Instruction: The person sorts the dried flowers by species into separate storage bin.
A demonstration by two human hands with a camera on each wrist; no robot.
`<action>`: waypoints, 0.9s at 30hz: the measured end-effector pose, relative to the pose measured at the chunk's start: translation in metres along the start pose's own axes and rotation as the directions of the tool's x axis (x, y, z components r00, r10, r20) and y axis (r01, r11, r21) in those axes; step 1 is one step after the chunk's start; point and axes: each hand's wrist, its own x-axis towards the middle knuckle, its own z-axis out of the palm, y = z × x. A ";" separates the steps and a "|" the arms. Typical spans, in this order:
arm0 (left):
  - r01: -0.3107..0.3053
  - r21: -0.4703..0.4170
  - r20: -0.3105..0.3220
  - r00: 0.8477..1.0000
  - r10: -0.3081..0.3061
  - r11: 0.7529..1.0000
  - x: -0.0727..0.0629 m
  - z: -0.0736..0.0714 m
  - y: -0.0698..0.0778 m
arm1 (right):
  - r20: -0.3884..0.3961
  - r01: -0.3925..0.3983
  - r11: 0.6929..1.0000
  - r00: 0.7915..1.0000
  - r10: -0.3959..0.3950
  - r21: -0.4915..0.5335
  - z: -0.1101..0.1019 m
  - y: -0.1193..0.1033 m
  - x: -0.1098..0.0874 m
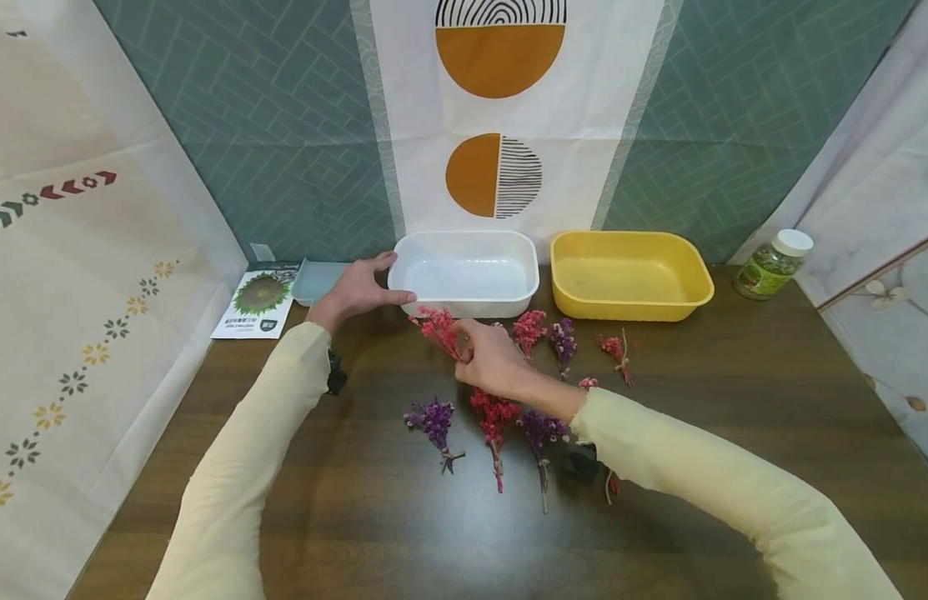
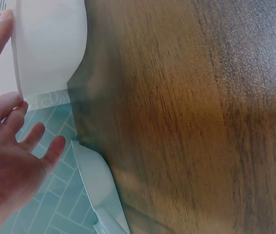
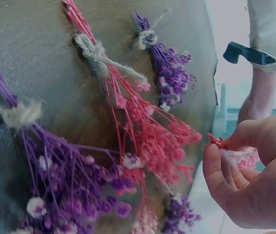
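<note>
My right hand (image 1: 495, 360) pinches the stems of a small bunch of pink dried flowers (image 1: 437, 328) between thumb and fingers. The blooms hang just off the front rim of a white basin (image 1: 464, 307). In the right wrist view the stem ends (image 3: 217, 141) poke out of the pinch. At the basin's left end my left hand (image 1: 358, 287) is spread, its thumb and a fingertip touching the rim. Below my right hand lie a purple bunch (image 1: 433, 422), a red-pink bunch (image 1: 495, 417) and another purple bunch (image 1: 542, 429), tied with twine. My right arm hides part of the flowers.
A yellow basin (image 1: 632, 310) stands right of the white one. Beyond it is a white-lidded jar (image 1: 767, 267). On the left are a seed packet (image 1: 257, 302) and a pale blue tray (image 1: 304, 283). More bunches, one of them red (image 1: 618, 354), lie before the basins.
</note>
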 end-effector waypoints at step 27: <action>0.028 -0.032 0.026 0.999 -0.027 0.999 0.003 0.001 0.000 | -0.018 0.034 0.999 0.999 -0.035 -0.012 -0.055 0.007 0.009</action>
